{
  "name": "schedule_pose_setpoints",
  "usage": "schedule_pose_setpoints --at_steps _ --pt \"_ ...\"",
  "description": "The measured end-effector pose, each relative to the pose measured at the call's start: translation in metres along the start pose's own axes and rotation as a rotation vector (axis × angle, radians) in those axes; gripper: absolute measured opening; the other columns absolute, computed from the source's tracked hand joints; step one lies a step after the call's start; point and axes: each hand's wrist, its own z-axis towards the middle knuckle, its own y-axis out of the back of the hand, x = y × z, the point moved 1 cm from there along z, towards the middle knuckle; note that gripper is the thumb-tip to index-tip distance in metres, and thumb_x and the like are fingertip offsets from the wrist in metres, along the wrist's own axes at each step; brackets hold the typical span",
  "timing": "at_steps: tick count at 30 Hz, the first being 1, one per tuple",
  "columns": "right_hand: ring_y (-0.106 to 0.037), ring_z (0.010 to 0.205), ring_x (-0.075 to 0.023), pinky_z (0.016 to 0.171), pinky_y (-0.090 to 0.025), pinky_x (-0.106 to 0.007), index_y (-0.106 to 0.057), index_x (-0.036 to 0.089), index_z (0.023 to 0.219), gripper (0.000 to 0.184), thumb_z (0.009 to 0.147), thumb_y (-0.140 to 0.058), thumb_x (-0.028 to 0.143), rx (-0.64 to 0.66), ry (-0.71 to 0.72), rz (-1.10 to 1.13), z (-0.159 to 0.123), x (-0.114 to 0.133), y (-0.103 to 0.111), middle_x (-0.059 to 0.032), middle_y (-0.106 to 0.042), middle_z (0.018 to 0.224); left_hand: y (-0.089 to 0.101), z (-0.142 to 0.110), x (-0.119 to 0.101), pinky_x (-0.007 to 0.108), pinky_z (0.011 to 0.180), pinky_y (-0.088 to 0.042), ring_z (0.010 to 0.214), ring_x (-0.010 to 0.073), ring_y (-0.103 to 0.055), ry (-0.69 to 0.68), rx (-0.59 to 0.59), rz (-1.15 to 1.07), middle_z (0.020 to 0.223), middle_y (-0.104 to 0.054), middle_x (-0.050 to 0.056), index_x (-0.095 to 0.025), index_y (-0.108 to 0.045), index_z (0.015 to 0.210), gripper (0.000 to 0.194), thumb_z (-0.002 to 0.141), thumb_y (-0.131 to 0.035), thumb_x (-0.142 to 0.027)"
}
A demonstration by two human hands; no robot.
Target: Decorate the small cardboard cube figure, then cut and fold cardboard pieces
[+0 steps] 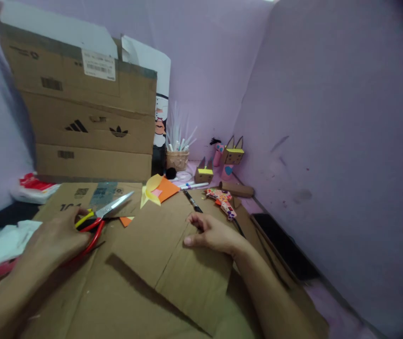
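Observation:
My left hand (58,235) is closed around the handles of a pair of scissors (114,205) with red grips and silver blades, pointing away to the right. A yellow strip (84,219) shows by its fingertips; I cannot tell if it belongs to the scissors. My right hand (215,233) has curled fingers and its thumb on a tilted piece of cardboard (173,254), which a thin straight line crosses. The near edge of this piece stands off the larger cardboard sheet (91,301) beneath. Just beyond my right hand lie a black pen-like stick (192,201) and a patterned glue gun (222,202).
Orange and yellow paper shapes (159,189) lie past the cardboard. A tall cardboard box (95,113) stands behind at left. Further back are a basket of sticks (177,160) and small cardboard animal figures (204,175). A dark flat panel (282,245) lies along the right wall.

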Motion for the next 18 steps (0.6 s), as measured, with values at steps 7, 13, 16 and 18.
schedule_pose_setpoints --at_steps 7,13,16,18 --pt "-0.06 0.096 -0.0199 0.089 -0.042 -0.034 -0.06 0.025 0.104 0.043 0.063 -0.072 0.03 -0.143 0.228 0.38 0.005 0.0 -0.001 -0.0014 -0.065 0.108 0.018 -0.003 0.017 0.023 0.051 -0.041 0.057 0.014 -0.053 0.175 -0.118 -0.862 0.074 -0.058 -0.002 -0.022 -0.052 0.088 0.038 0.05 -0.059 -0.019" --pt "-0.064 0.089 -0.0224 0.089 -0.045 -0.039 -0.066 0.022 0.105 0.041 0.065 -0.072 0.027 -0.173 0.319 0.377 0.011 -0.001 0.004 -0.0037 -0.071 0.099 0.011 -0.018 0.002 0.018 0.036 -0.034 0.039 0.0072 -0.039 0.097 0.189 -1.442 0.051 -0.044 -0.009 -0.022 -0.052 0.089 0.043 0.054 -0.073 -0.033" --pt "-0.066 0.084 -0.0233 0.085 -0.047 -0.04 -0.066 0.022 0.106 0.043 0.064 -0.073 0.028 -0.226 0.336 0.366 0.008 0.001 0.011 -0.0043 -0.072 0.094 0.001 -0.028 -0.01 0.02 0.038 -0.037 0.04 0.0093 -0.043 -0.054 0.149 -1.326 0.053 -0.046 -0.009 -0.023 -0.047 0.096 0.038 0.068 -0.064 -0.043" --pt "-0.065 0.091 -0.0236 0.088 -0.045 -0.04 -0.066 0.023 0.107 0.042 0.066 -0.072 0.029 -0.269 0.364 0.353 0.005 0.003 0.017 -0.0044 -0.071 0.1 -0.004 -0.036 -0.015 0.024 0.047 -0.045 0.051 0.0141 -0.053 -0.18 0.095 -1.06 0.061 -0.055 -0.005 -0.023 -0.046 0.103 0.036 0.076 -0.054 -0.046"
